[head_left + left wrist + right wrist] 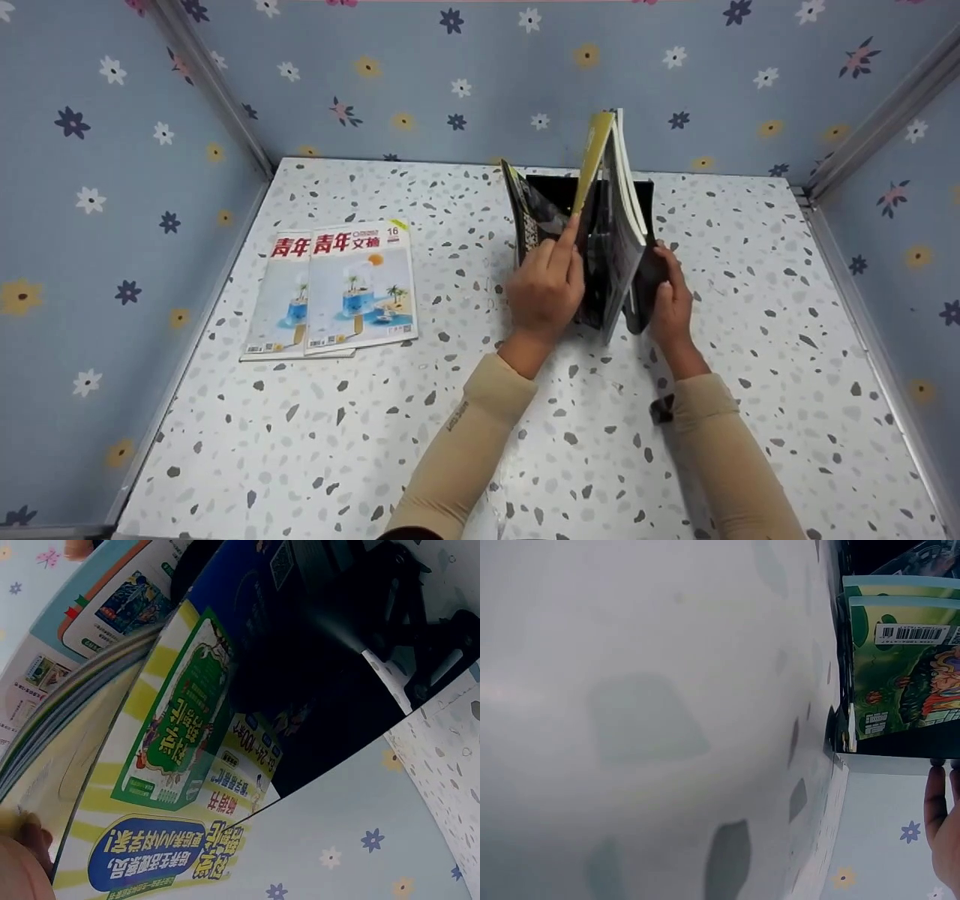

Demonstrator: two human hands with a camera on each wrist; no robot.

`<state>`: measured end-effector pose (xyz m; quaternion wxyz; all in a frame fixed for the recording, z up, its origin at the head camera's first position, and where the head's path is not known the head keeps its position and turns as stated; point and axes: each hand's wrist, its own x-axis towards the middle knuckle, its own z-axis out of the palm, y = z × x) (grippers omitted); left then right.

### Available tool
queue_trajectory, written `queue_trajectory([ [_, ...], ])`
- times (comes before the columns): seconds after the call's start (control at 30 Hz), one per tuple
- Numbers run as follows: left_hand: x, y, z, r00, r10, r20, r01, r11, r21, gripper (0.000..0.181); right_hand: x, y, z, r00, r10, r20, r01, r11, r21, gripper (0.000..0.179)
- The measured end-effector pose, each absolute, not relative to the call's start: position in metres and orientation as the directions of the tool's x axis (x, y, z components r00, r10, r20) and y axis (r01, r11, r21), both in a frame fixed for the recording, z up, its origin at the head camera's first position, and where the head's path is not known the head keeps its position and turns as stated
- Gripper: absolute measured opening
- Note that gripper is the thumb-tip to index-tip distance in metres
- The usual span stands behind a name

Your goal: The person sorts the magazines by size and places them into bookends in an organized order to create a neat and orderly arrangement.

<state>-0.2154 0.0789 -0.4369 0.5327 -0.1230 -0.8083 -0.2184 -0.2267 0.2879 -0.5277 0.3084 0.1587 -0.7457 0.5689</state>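
Several magazines stand upright, fanned apart, in a black book stand (pixel 641 304). My left hand (pixel 545 289) is at the yellow magazine (pixel 592 161), its index finger stretched along the front edge and the others curled. In the left wrist view the magazine's yellow-striped cover (pixel 105 802) shows, with fingertips at its lower edge. A dark-covered piece (pixel 525 214) leans left beside that hand. My right hand (pixel 673 304) rests its fingers against the stand's right side. Magazines with green back covers (pixel 892 682) show inside the stand in the right wrist view.
Two matching magazines with red titles lie overlapped on the speckled white table (pixel 450 420) to the left, the upper magazine (pixel 360 289) covering part of the lower one (pixel 274 315). Blue flowered panels (pixel 420 67) enclose the table's back and sides.
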Motion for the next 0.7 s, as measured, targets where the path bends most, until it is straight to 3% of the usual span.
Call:
queue_trajectory([
  [0.33,-0.215,0.08,-0.434,-0.597,-0.019,0.802,0.33,0.905,0.268,0.032,-0.226,0.288,-0.527,-0.753,0.112,0.648,-0.587,0.329,-0.739,0.045],
  [0.53,-0.21,0.084,-0.42,-0.674,0.007,0.739,0.291,0.922,0.256,0.025,-0.226,0.288,-0.526,-0.751,0.109,0.652,-0.588,0.339,-0.734,0.046],
  [0.7,-0.207,0.09,-0.409,-0.811,0.017,0.585,0.261,0.905,0.336,0.022,-0.225,0.287,-0.525,-0.749,0.103,0.655,-0.593,0.337,-0.731,0.044],
])
